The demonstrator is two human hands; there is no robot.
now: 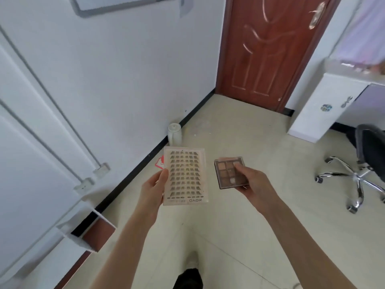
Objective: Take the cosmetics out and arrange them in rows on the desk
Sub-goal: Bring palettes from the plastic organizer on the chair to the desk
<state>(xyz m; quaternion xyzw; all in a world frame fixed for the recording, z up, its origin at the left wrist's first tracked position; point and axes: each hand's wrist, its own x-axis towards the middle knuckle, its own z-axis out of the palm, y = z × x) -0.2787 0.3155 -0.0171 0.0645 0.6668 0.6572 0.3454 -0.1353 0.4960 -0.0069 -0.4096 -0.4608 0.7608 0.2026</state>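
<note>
Your left hand (155, 187) grips a clear case of false lashes (186, 175) by its left long edge, thumb on the face, the case's long axis pointing away from you. Your right hand (253, 181) pinches an eyeshadow palette (228, 173) at its right side, thumb pressed on the pans. Both are carried in the air above the floor (239, 130), near each other but apart. The white desk (325, 97) lies well off to the right, so the palette hand is likely nearer to set down first.
</note>
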